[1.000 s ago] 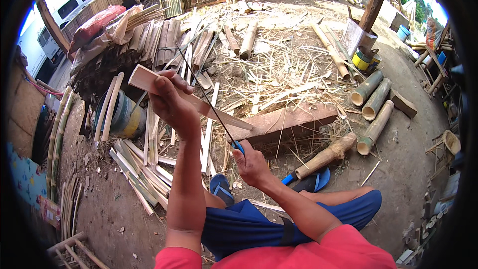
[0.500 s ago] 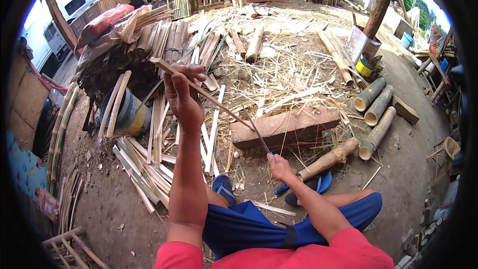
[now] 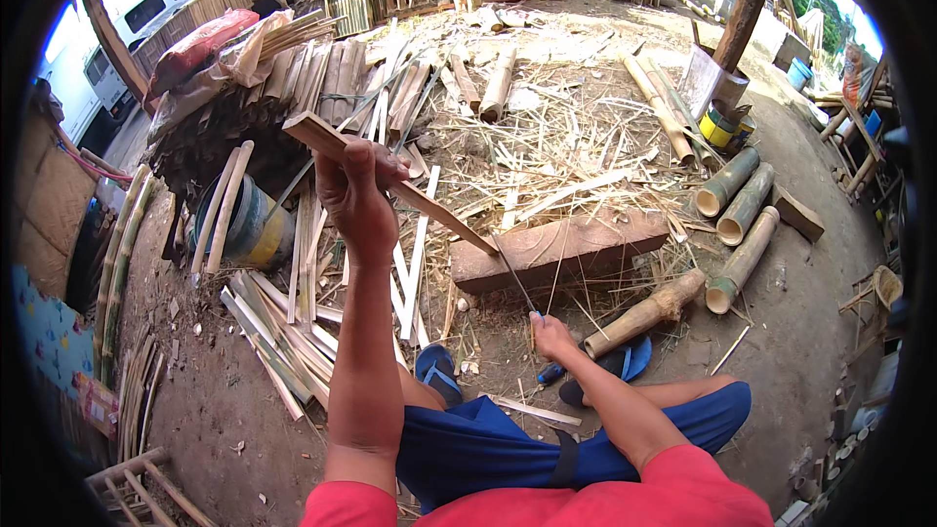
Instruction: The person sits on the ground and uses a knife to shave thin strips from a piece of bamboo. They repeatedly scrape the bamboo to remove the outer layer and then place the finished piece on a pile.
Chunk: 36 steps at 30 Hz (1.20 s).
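Note:
My left hand (image 3: 359, 197) is raised and wrapped round a flat bamboo strip (image 3: 437, 214). The strip slants down to the right, its lower end at the top of a long reddish-brown wooden block (image 3: 566, 252) on the ground. In my right hand (image 3: 553, 338) is the handle of a knife with a thin, narrow blade (image 3: 515, 273). The blade points up and away, its tip beside the strip's lower end; whether they touch I cannot tell. A thick bamboo piece (image 3: 644, 312) lies right of my right hand, close to a blue handle (image 3: 550, 373) on the ground.
Pale split strips (image 3: 278, 342) are heaped at left, near a bucket (image 3: 262, 224). Shavings (image 3: 576, 146) litter the ground beyond the block. Several bamboo tubes (image 3: 744, 259) lie at right, below a wooden post (image 3: 750, 10). A stack of slats (image 3: 293, 78) stands far left.
The bamboo strip has turned in my left hand, showing more of its broad face. My left fingers have closed in around it. The knife blade has dropped slightly toward the strip's lower end.

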Motion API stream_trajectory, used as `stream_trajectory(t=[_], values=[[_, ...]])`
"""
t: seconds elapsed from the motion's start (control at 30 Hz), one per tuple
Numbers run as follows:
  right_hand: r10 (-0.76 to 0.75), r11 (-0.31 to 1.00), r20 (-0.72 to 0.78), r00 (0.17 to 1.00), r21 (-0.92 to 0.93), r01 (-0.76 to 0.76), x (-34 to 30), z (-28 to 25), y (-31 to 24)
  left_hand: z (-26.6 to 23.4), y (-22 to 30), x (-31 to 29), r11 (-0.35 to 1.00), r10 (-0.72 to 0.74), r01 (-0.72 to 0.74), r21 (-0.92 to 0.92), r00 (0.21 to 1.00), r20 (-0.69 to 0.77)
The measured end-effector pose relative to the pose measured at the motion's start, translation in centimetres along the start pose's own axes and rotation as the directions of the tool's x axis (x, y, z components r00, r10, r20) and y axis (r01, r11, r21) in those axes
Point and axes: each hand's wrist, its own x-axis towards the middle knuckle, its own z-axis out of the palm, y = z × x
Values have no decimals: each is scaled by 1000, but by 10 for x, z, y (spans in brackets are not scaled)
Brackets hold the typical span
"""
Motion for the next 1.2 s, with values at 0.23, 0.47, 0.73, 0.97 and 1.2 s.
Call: stream_trajectory(t=[0.23, 0.47, 0.73, 0.97, 1.2], values=[[-523, 748, -81, 849, 434, 502, -72, -76, -124, 10, -7, -4, 964, 100, -31, 263, 963, -252], [-550, 754, -66, 832, 389, 529, -69, -74, -136, 0, -2, -2, 979, 96, -46, 201, 963, -251], [-17, 994, 2, 1000, 106, 17, 21, 22, 7, -33, -35, -8, 979, 129, -78, 189, 952, -278], [-45, 986, 109, 993, 167, 26, 42, 42, 53, -112, -137, -63, 615, -657, 646, 452, 737, -159], [15, 919, 200, 980, 383, -92, 36, 27, 69, -99, -121, -38, 790, -433, 539, 293, 828, -357]])
